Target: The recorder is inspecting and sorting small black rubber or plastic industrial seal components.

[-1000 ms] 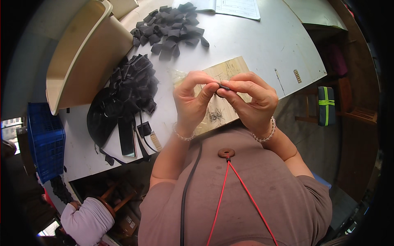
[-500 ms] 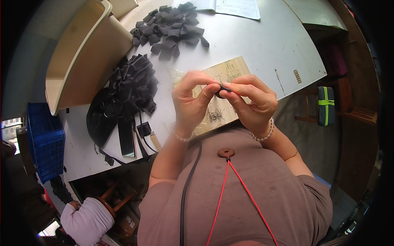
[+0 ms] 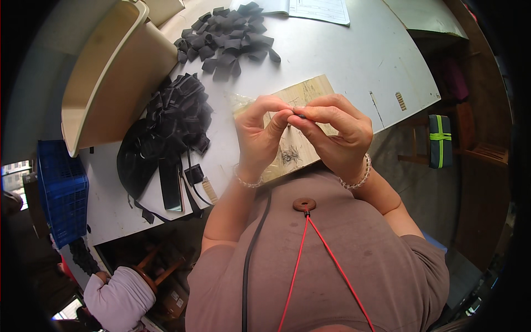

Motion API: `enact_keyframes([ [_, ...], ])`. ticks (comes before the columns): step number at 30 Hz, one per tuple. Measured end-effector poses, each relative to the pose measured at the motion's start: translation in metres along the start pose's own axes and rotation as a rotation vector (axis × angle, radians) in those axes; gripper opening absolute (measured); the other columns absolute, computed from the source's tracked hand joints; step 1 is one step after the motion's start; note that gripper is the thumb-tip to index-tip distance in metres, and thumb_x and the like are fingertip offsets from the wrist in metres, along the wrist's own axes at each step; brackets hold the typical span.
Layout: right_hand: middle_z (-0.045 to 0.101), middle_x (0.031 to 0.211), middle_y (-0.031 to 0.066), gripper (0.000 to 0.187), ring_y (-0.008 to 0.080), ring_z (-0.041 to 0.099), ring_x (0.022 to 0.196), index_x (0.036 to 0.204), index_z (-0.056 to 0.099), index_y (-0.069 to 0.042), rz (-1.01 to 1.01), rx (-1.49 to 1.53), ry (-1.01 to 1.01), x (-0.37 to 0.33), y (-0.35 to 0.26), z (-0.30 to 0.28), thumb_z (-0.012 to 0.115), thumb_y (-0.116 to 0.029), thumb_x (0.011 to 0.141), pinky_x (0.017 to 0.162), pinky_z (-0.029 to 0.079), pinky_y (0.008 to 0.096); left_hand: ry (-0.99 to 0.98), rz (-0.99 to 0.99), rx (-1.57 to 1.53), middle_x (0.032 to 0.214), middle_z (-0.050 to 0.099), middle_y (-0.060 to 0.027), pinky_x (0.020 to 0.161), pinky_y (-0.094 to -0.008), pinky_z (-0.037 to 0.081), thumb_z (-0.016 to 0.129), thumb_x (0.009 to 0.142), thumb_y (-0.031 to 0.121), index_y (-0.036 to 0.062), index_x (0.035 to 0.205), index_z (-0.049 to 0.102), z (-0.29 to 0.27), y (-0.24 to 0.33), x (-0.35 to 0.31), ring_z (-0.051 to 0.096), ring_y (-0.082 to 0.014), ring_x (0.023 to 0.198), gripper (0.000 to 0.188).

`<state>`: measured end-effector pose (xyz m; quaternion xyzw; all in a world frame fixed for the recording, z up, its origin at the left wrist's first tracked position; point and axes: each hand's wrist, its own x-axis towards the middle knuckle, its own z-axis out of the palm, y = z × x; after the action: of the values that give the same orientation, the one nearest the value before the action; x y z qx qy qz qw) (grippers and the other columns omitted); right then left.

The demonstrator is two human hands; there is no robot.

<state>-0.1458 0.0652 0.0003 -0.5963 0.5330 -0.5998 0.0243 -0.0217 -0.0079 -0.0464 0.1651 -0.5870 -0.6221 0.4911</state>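
Observation:
My left hand [image 3: 258, 133] and my right hand [image 3: 342, 135] meet fingertip to fingertip above a pale wooden board [image 3: 312, 86]. Pinched between them is a small black fabric piece [image 3: 300, 115], mostly covered by the fingers. Both thumbs press against the index fingers around it. A little cluster of thin dark bits [image 3: 290, 155], perhaps pins or threads, lies on the board below the hands. Toward the far left of the board spreads a pile of folded black fabric loops [image 3: 235, 41]. Closer to my left arm sits a heaped bunch of black fabric strips [image 3: 180, 108].
A beige plastic bin [image 3: 119, 72] leans at the left of the white table [image 3: 365, 50]. Beside the black bunch lies a phone [image 3: 171, 188]. An open notebook [image 3: 318, 11] rests at the far edge. A blue crate [image 3: 62, 191] and a seated person [image 3: 119, 296] are at the left.
The right fingers have closed in toward the left ones, and less of the black fabric piece shows between them. Both hands stay above the board.

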Motion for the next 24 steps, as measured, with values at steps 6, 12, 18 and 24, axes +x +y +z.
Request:
enact_keyframes([
  [6,0.066,0.076,0.0068,0.018,0.0132,0.062,0.065,0.083,0.069,-0.002,0.100,0.114,-0.026,-0.003,0.002,-0.004,0.076,0.000,0.067,0.058,0.050,0.0229,0.012,-0.018,0.038,0.079,0.061,-0.0040,0.067,-0.0220,0.042,0.068,0.084,0.016,0.0004,0.085,0.063,0.003,0.010,0.003,0.054,-0.0102,0.075,0.016],
  [12,0.067,0.078,0.0081,0.012,0.0104,0.062,0.066,0.085,0.069,0.001,0.120,0.315,0.045,0.011,-0.005,-0.013,0.073,0.002,0.073,0.057,0.050,0.0209,-0.055,0.277,0.259,0.078,0.062,-0.0039,0.067,-0.0229,0.043,0.069,0.082,0.012,0.0012,0.082,0.064,0.014,0.037,0.027,0.054,-0.0111,0.073,0.012],
  [18,0.064,0.069,0.0042,0.011,0.0063,0.058,0.060,0.081,0.067,0.005,0.403,0.525,0.061,0.019,0.009,-0.006,0.070,-0.007,0.081,0.052,0.047,0.0186,0.052,0.062,0.178,0.077,0.065,-0.0033,0.064,-0.0200,0.044,0.069,0.084,0.015,-0.0021,0.085,0.065,0.021,0.040,0.038,0.055,-0.0065,0.070,0.017],
  [24,0.064,0.076,0.0040,0.016,0.0058,0.058,0.062,0.095,0.065,0.003,0.561,0.520,-0.018,0.007,0.038,0.007,0.068,-0.003,0.081,0.054,0.048,0.0181,0.129,-0.061,0.310,0.074,0.064,-0.0015,0.063,-0.0199,0.043,0.067,0.085,0.016,-0.0023,0.085,0.065,0.004,0.012,0.044,0.054,-0.0053,0.068,0.018],
])
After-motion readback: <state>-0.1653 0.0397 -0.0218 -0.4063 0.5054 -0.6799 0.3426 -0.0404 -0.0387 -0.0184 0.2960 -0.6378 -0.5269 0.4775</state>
